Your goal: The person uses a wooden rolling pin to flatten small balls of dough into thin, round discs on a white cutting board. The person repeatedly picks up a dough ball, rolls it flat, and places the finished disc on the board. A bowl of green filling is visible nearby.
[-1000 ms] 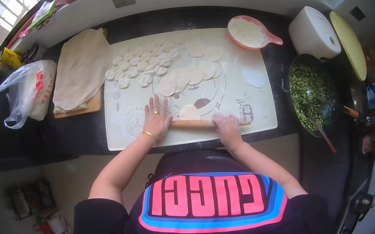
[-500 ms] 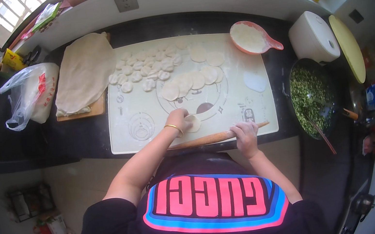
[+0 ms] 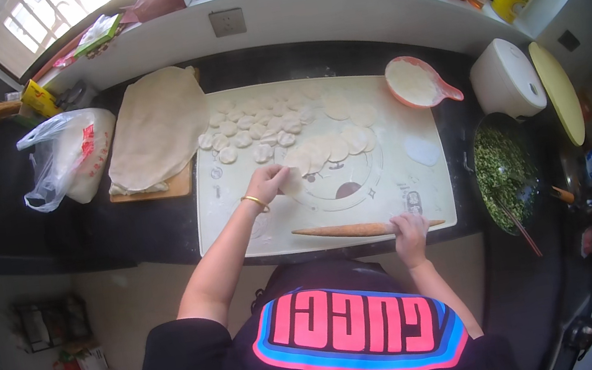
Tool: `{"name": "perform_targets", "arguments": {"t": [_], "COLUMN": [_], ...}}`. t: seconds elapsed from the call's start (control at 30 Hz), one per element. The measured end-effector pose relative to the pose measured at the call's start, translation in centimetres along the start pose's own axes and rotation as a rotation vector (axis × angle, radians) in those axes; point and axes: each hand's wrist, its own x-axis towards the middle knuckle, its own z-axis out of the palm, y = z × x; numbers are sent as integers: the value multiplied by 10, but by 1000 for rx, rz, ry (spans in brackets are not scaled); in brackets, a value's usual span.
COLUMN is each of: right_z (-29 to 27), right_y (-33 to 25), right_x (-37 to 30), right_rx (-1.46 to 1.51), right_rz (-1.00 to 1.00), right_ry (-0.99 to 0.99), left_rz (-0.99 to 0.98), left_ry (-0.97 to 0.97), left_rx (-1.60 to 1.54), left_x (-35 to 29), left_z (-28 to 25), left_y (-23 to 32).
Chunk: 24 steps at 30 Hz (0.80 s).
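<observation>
My left hand (image 3: 266, 185), with a gold bangle on its wrist, pinches the edge of a thin round dough wrapper (image 3: 293, 183) beside the left end of a row of overlapping dough wrappers (image 3: 337, 147). Near the front edge of the pale pastry mat (image 3: 434, 190), my right hand (image 3: 411, 235) is closed around the right part of a tapered wooden rolling pin (image 3: 342, 231). The pin lies low over the mat, pointing left. Several small flattened dough pieces (image 3: 255, 122) are clustered at the mat's back left.
A red-rimmed bowl of flour (image 3: 413, 83) stands at the back right, near a white scraper (image 3: 422, 150). Right of the mat is a pan of chopped greens (image 3: 499, 172) with chopsticks. A large dough sheet (image 3: 159, 129) covers a wooden board (image 3: 165, 189) beside a plastic bag (image 3: 74, 154).
My left hand has lifted the wrapper from beside the pin and carried it away from me, toward the row's left end. My right hand still holds the pin. The view has shifted.
</observation>
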Motion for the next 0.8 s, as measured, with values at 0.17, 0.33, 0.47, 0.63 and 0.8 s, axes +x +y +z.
{"name": "perform_targets", "arguments": {"t": [0.17, 0.33, 0.47, 0.63, 0.8], "right_z": [4, 3, -3, -12, -22], "right_y": [-7, -12, -15, -7, 1], "right_x": [0, -1, -3, -3, 5], "right_rx": [1, 12, -12, -10, 39], "right_rz": [21, 19, 20, 1, 78], "right_ry": [-43, -32, -54, -39, 28], "left_rz": [11, 312, 69, 227, 821], "left_ry": [204, 942, 952, 730, 410], "left_rx": [-17, 825, 680, 743, 790], "left_x": [26, 47, 53, 34, -4], "left_z": [-20, -82, -97, -79, 13], "left_y": [-9, -37, -32, -28, -35]}}
